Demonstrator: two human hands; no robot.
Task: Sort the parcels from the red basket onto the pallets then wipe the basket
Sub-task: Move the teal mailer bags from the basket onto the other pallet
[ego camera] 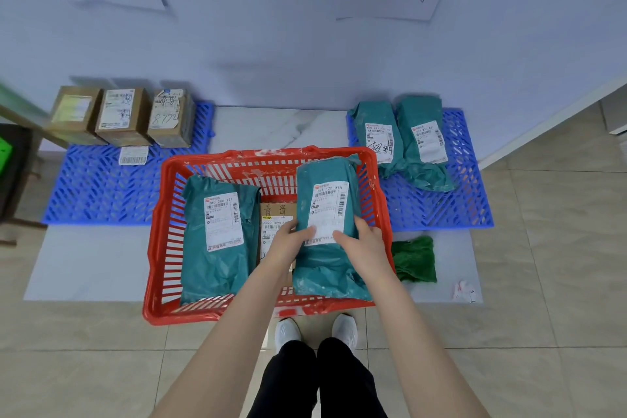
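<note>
Tiled floor, red basket (163,248) at mat's front edge. Left hand (286,241) and right hand (364,241) both grasping teal parcel (325,268) above basket.

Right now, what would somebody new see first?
The red basket in the middle, where the left hand and right hand hold a green parcel. Blue pallets flank it: brown boxes sit on the left pallet, green bags on the right pallet.
</note>
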